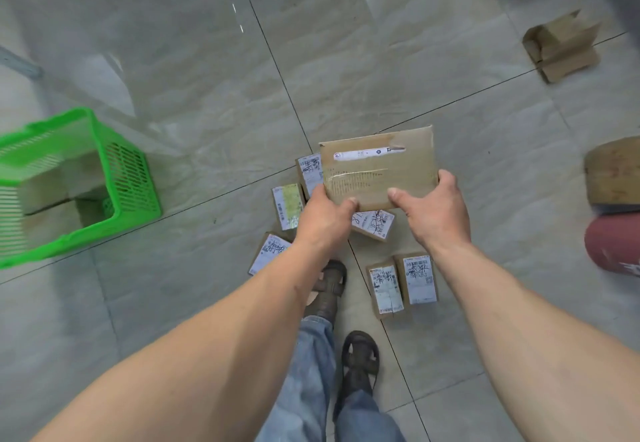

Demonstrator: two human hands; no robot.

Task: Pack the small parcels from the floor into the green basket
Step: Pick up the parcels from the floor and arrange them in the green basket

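Now both hands hold one flat cardboard parcel (379, 168) in the air above the floor (207, 61). The left hand (325, 215) grips its near left corner, with the thumb on the top face. The right hand (434, 211) grips the near right corner, also with the thumb on top and the other fingers around the right edge. The two hands are apart, one on each side of the parcel. The top face carries clear tape and a narrow white label.

Below the held parcel, several small parcels lie on the tiles. One with a yellowish label (288, 205) and one more (309, 171) lie to the left and are partly hidden by the held parcel. A tilted one (375, 224) lies between the two hands, lower down. Another (268, 254) lies beside the left forearm. Two more (386, 288) (419, 279) lie side by side, touching, near the right forearm.

The green basket (128, 168) stands on the floor well to the left, apart from the parcels. Inside it a brown box (48, 185) is visible, a little blurred.

Two feet in dark sandals (360, 362) and blue jeans (311, 372) are at the bottom. Other cardboard boxes (561, 47) lie far to the right.
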